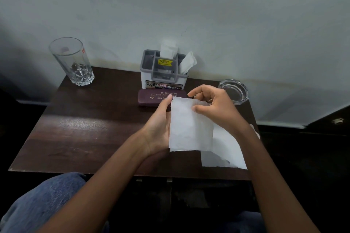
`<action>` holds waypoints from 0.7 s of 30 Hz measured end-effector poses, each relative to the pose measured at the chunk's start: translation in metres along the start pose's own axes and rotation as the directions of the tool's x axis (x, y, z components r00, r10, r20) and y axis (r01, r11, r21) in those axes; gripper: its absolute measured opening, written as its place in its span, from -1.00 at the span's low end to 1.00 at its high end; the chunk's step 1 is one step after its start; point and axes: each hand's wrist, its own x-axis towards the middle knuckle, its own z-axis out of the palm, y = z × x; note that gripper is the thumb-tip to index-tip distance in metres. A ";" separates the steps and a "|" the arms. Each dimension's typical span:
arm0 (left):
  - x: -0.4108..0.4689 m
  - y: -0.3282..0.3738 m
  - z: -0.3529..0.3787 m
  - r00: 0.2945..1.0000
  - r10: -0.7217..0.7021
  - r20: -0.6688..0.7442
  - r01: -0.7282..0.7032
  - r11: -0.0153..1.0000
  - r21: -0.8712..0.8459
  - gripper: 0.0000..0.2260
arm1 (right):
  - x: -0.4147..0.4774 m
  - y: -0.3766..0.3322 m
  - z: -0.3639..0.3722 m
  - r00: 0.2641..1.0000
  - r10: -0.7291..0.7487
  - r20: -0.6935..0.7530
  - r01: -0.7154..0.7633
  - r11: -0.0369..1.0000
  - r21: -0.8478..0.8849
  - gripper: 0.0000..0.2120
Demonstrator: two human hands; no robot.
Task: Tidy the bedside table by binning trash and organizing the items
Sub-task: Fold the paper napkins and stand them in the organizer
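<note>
Holding a white paper napkin up over the middle of the tabletop, both hands are on it. The left hand lies flat along the napkin's left edge, fingers straight and palm against the sheet, supporting it rather than gripping; can't tell where its thumb sits. The right hand pinches the napkin's top right corner, w/ the thumb pressed on the front and the other fingers curled over the top edge. The napkin is unfolded, a bit creased, and hangs clear of the wood.

A second white sheet lies flat near the tabletop's front right corner, partly under the right forearm and behind the held napkin.

At the back edge, approx. middle, stands a grey-and-white organiser caddy w/ a yellow price sticker; folded white papers stick out of its compartments. Just in front of it, touching or nearly so, lies a maroon spectacle case w/ pale lettering, its right end hidden by the left fingertips. A tall cut-glass tumbler stands upright at the back left corner. A clear glass ashtray sits at the back right corner, just beyond the right hand.

A knee in blue jeans shows below the front edge, left side.
</note>
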 end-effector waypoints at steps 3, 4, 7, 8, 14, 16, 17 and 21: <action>-0.004 -0.001 0.001 0.999 -0.021 0.031 0.017 0.994 0.109 -0.68 | 0.000 0.003 0.000 0.998 -0.023 0.056 0.023 1.000 -0.007 -0.69; -0.005 -0.002 0.001 1.000 -0.018 0.023 0.015 0.988 0.154 -0.74 | 0.000 0.003 -0.001 0.997 -0.032 0.071 0.032 0.999 -0.002 -0.67; -0.004 -0.002 -0.002 0.999 0.006 -0.034 0.003 0.966 0.259 -0.72 | 0.000 0.004 -0.004 0.996 -0.038 0.077 0.036 0.999 0.033 -0.63; -0.003 -0.002 -0.004 0.999 0.010 -0.048 0.004 0.958 0.286 -0.71 | -0.001 0.004 -0.007 0.997 -0.024 0.068 0.021 0.998 0.051 -0.63; -0.006 0.000 -0.002 0.995 0.071 0.077 -0.098 0.890 0.446 -0.69 | -0.005 0.011 -0.021 0.976 0.133 0.174 -0.164 0.970 0.179 -0.63; -0.009 0.000 -0.001 0.988 0.062 0.144 -0.126 0.860 0.494 -0.68 | -0.007 0.015 -0.025 0.945 0.180 0.273 -0.225 0.964 0.143 -0.52; -0.011 0.000 0.000 0.984 0.047 0.174 -0.131 0.851 0.509 -0.67 | -0.007 0.016 -0.026 0.921 0.198 0.336 -0.253 0.959 0.128 -0.43; -0.012 -0.003 -0.001 0.973 -0.016 0.230 -0.114 0.835 0.539 -0.53 | -0.009 0.017 -0.024 0.814 0.198 0.547 -0.319 0.938 0.135 -0.23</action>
